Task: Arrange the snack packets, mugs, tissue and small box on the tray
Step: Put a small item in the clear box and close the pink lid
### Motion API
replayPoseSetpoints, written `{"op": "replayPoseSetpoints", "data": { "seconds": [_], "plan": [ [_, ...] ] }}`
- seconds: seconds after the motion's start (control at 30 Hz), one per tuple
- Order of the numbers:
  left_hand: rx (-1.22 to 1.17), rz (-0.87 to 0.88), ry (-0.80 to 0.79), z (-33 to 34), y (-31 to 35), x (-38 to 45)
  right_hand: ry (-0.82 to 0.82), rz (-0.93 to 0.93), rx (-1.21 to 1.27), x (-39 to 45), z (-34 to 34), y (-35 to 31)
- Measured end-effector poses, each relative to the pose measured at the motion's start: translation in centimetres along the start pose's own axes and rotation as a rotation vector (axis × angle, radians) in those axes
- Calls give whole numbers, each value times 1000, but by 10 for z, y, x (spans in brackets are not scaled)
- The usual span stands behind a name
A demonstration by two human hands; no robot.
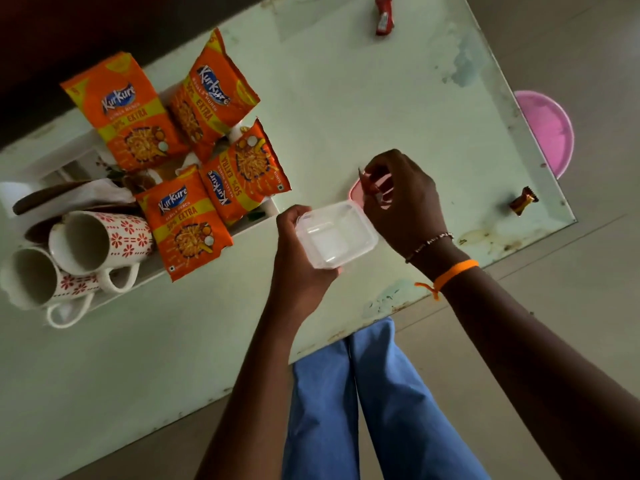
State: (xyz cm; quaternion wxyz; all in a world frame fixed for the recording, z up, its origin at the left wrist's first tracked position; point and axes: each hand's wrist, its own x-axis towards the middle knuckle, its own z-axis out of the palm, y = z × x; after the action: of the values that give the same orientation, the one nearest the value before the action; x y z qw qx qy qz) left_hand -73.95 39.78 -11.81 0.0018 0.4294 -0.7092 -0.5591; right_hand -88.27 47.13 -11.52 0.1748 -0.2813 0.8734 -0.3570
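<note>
- Your left hand grips the small box, a clear, lidless plastic tub, just right of the tray.
- Your right hand pinches what looks like a wrapped sweet beyond the box; shadow blurs it.
- The box is light, stiff and slick: hold its side walls, not the rim.
- Four snack packets and two mugs already crowd the tray; the mugs lie tipped and could roll or chip.
</note>
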Motion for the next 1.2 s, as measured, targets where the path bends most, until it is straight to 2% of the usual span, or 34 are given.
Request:
{"op": "replayPoseSetpoints", "data": {
  "seconds": [0.17,0.27,0.37,0.43,0.5,0.57,0.73,0.87,0.93,1.1,1.2],
  "plan": [
    [-23,112,-5,23,27,22,-29,15,100,-15,-28,3],
    [-22,191,-36,35,37,33,98,103,60,-13,-45,29],
    [5,229,-77,43,44,41,300,335,-68,-9,-62,73],
    [19,234,-99,51,48,44,379,535,-174,-6,-72,105],
    [36,234,-109,58,52,45,410,719,-217,-5,-76,130],
    [61,231,-117,65,54,46,374,813,-230,-5,-76,147],
    [126,235,-132,77,56,51,248,688,-151,3,-78,150],
    [115,232,-107,80,57,57,334,435,63,19,-83,109],
    [96,234,-86,79,58,60,324,322,146,24,-81,81],
    [65,219,-51,73,62,74,55,168,187,35,-58,33],
    [48,206,-24,65,63,86,44,131,182,56,-49,28]
  ]
}}
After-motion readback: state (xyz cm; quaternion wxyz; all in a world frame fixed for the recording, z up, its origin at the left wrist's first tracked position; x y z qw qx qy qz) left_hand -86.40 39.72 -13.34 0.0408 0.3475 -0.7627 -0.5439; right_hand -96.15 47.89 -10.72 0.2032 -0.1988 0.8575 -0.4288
